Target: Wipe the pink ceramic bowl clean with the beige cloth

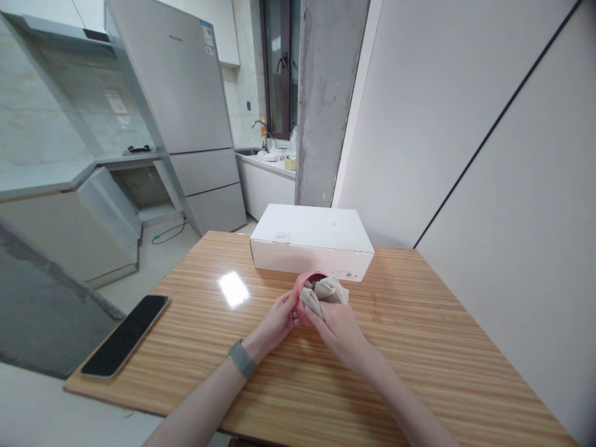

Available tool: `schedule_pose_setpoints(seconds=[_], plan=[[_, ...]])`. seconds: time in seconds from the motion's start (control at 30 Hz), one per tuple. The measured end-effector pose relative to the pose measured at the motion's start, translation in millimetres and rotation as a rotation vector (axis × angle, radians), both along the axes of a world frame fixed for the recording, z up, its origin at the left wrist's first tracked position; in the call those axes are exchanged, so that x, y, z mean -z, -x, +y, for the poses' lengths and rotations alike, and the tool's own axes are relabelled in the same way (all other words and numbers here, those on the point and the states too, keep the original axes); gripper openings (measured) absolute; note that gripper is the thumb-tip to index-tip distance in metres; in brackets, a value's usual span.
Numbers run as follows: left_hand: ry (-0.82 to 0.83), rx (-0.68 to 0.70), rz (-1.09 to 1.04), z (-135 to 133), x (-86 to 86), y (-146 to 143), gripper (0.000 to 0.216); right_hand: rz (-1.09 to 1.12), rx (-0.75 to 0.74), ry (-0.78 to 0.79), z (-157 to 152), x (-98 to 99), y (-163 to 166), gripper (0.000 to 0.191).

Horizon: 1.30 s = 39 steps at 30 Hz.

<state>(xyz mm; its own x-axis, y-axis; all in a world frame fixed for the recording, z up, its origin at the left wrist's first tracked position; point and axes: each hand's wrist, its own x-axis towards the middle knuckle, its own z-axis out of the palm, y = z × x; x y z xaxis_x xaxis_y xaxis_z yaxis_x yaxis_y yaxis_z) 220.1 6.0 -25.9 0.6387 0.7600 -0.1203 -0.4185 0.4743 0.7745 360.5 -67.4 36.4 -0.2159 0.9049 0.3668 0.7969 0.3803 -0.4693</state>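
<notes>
In the head view, my left hand point(280, 320) is closed on the left side of a pink, round-rimmed container point(298, 288), which looks like a cup or small bowl. The container is tilted, with part of its dark opening showing. My right hand point(339, 326) grips a crumpled beige cloth point(331, 289) at the container's mouth. Some of the cloth lies inside the rim and some hangs over the right side. Both hands are above the wooden table, close together. The container's lower part is hidden behind my hands and the cloth.
A white cardboard box point(311, 226) stands just beyond my hands on the wooden table point(419, 347). A black-screened phone point(126, 335) lies near the table's left edge. A white wall point(512, 205) borders the right side. Farther back are a fridge point(186, 93) and a sink counter.
</notes>
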Motion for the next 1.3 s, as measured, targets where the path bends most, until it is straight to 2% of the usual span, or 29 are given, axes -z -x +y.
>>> schedule_pose_setpoints(seconds=[0.1,0.2,0.37,0.47,0.6,0.67,0.93,1.13,1.3], plan=[[-0.023,-0.076,0.080,3,2.3,-2,0.047,-0.003,-0.028,0.000,-2,-4.3,2,0.044],[-0.032,-0.137,0.063,4,-0.3,-3,0.052,0.016,-0.070,-0.029,-5,-8.5,6,0.040],[-0.054,0.063,-0.066,1,-12.3,1,0.061,0.020,-0.038,-0.047,-10,-6.2,10,0.029],[-0.114,0.106,-0.090,-3,-18.5,5,0.056,0.049,-0.012,-0.042,-11,-5.0,10,0.029],[-0.163,0.233,-0.135,-7,-25.7,9,0.070,0.045,0.032,-0.061,-10,-10.0,7,0.030],[-0.164,0.264,-0.144,-7,-25.6,9,0.070,0.038,0.049,-0.053,-8,-12.0,5,0.033],[-0.063,0.086,-0.057,-1,0.8,-1,0.044,-0.011,0.050,-0.001,-4,-11.6,4,0.042],[-0.084,-0.049,-0.022,-2,-3.5,-4,0.052,-0.084,0.039,0.005,-8,-21.1,11,0.046],[-0.001,-0.029,-0.027,-1,-5.2,-3,0.064,-0.095,-0.038,-0.032,-10,-25.5,13,0.045]])
